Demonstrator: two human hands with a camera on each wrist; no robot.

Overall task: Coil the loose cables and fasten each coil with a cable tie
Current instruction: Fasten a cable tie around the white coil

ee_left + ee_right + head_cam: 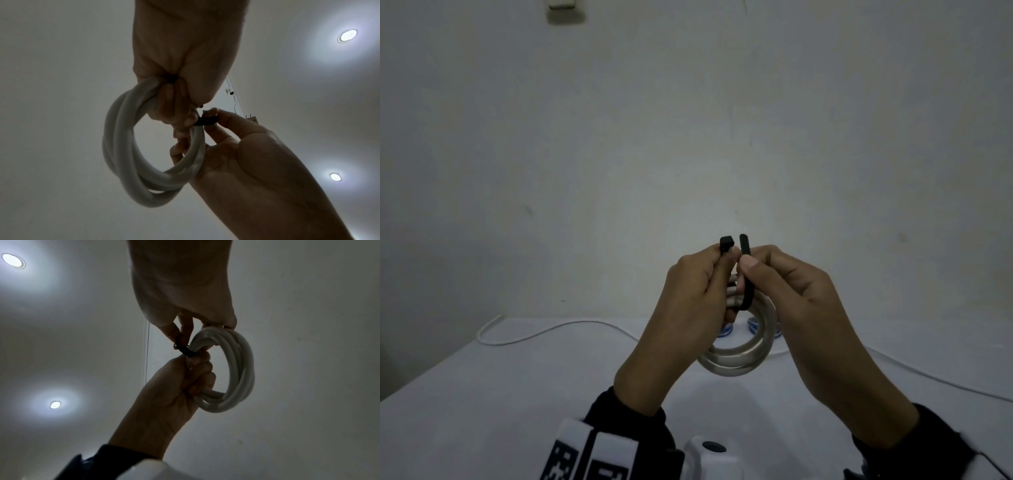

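Black tie (743, 274) pinched between raised hands.

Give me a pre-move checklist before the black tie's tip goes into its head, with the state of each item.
1. Coil gathered: ok. The white cable coil hangs as neat stacked loops, off the table.
2. Tie wraps the bundle: ok. The black cable tie passes under the strands with both ends up.
3. Head end held: ok. The left hand pinches it and grips the coil.
4. Tip end held: ok. The right hand pinches it near the tip.
5. Tip in the head: not ok. The ends stand side by side, apart.
6. Ratchet side facing inward: cannot tell, too dark and small.
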